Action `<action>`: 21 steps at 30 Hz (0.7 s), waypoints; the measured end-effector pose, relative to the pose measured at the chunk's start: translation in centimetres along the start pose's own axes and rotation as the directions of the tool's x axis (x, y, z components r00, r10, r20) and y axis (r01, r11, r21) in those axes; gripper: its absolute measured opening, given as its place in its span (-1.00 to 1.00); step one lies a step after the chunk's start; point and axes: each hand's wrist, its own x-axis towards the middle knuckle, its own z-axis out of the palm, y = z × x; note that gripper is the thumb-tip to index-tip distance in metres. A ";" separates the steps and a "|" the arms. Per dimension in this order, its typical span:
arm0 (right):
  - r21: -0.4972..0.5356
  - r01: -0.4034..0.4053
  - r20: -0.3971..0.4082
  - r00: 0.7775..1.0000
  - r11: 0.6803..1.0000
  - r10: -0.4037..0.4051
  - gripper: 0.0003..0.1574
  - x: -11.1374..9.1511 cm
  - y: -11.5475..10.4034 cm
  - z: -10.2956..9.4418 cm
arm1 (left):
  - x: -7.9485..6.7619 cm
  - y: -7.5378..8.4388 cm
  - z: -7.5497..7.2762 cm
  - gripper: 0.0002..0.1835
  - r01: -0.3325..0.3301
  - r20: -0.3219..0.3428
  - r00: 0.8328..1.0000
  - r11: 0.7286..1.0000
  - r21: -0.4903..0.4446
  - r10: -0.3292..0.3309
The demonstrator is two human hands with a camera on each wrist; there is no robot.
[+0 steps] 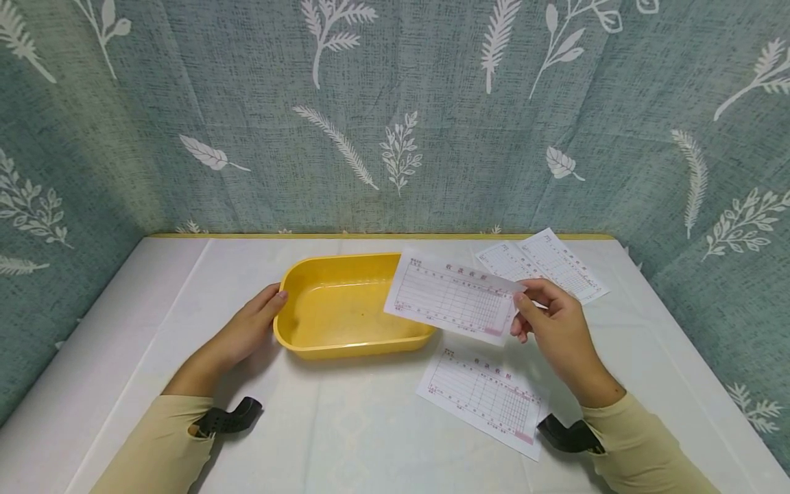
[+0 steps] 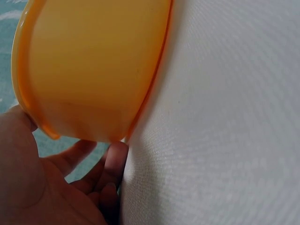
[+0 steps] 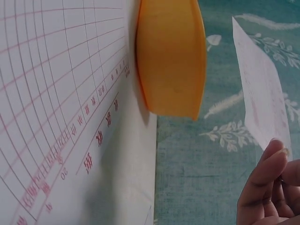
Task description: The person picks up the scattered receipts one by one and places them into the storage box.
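Printed slip (image 1: pixel 453 295) | pinched in right fingers (image 3: pixel 268 169) | extends leftward (raised)

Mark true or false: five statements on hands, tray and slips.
1. The left hand grips the tray. True.
2. The tray is blue. False: it is yellow.
3. The right hand pinches a slip. True.
4. That slip lies flat on the table. False: it is held up in the air.
5. Another slip lies on the table, nearer the person than the tray. True.
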 end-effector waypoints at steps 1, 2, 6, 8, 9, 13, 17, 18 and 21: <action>-0.004 -0.002 0.002 1.000 1.000 0.002 -0.80 0.0 0.0 0.0 | 0.0 0.0 0.0 -0.28 -0.003 0.000 1.000 1.000 0.001 0.003; -0.004 -0.005 0.005 1.000 1.000 0.005 -0.79 0.0 0.1 0.1 | 0.0 0.0 0.0 -0.28 -0.003 -0.001 1.000 1.000 0.002 0.003; -0.002 -0.023 0.013 1.000 1.000 0.023 -0.75 -0.1 0.3 0.2 | 0.0 0.1 0.0 -0.29 -0.006 0.001 1.000 1.000 0.002 0.006; -0.004 -0.030 0.017 0.999 1.000 0.030 -0.72 -0.1 0.3 0.3 | 0.0 0.1 0.0 -0.29 -0.005 0.003 1.000 1.000 0.000 0.005; -0.006 -0.033 0.019 0.999 0.999 0.033 -0.71 -0.1 0.3 0.3 | 0.0 0.1 0.0 -0.29 -0.006 0.004 1.000 1.000 -0.001 0.006; -0.023 -0.038 0.023 0.999 0.999 0.039 -0.66 -0.1 0.3 0.5 | 0.0 0.0 -0.1 -0.28 -0.003 -0.001 1.000 1.000 -0.005 0.003; -0.037 -0.059 0.018 0.998 0.998 0.059 -0.64 -0.1 0.3 0.6 | 0.0 0.0 -0.1 -0.28 -0.011 -0.004 1.000 1.000 -0.017 0.011; -0.040 -0.065 0.016 0.998 0.997 0.066 -0.64 -0.1 0.3 0.6 | 0.0 0.0 0.0 -0.28 -0.010 -0.004 1.000 1.000 -0.015 0.010; -0.038 -0.077 0.020 0.997 0.996 0.078 -0.64 -0.1 0.3 0.7 | -0.1 0.0 0.0 -0.27 -0.003 -0.004 1.000 1.000 -0.006 0.003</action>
